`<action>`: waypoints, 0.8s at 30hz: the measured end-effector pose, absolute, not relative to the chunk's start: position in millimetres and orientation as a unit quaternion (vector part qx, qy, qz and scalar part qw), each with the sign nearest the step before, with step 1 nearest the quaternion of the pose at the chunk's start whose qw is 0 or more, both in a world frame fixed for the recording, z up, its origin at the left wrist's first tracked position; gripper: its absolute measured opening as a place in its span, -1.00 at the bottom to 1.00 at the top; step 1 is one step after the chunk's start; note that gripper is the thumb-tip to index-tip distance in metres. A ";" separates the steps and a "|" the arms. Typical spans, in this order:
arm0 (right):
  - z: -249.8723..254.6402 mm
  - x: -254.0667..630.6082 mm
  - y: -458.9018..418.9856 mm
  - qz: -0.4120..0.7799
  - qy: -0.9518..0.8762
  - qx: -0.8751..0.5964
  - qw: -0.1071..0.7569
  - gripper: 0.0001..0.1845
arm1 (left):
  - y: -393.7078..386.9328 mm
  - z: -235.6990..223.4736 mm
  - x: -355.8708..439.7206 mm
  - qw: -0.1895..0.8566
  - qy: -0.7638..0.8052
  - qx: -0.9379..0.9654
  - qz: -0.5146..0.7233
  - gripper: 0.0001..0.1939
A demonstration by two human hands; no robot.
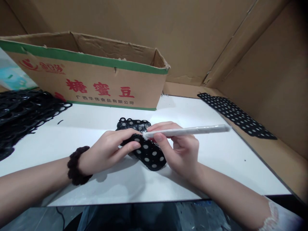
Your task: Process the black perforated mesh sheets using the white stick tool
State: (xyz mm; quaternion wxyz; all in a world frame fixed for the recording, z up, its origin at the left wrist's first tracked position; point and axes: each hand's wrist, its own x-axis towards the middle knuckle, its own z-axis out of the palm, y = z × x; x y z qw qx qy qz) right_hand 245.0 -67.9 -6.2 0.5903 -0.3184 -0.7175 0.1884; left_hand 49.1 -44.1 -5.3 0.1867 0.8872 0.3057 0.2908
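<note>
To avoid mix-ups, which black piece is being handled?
The middle dotted piece, between the left hand and right hand; the left pile and far-right dotted sheet lie untouched.

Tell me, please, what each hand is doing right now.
Left hand: closed, holding the black dotted sheet.
Right hand: closed, holding the white stick.

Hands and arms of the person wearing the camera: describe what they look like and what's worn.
The left hand is ungloved, with a dark, fuzzy, scalloped band around its wrist. The right hand is ungloved too; a pale sleeve edged with lace covers that arm higher up.
</note>
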 end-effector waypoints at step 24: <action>-6.2 244.1 -68.0 0.181 -0.739 -0.278 0.587 -0.85 | -44.9 -5.9 51.0 0.117 0.283 0.891 0.336 -0.85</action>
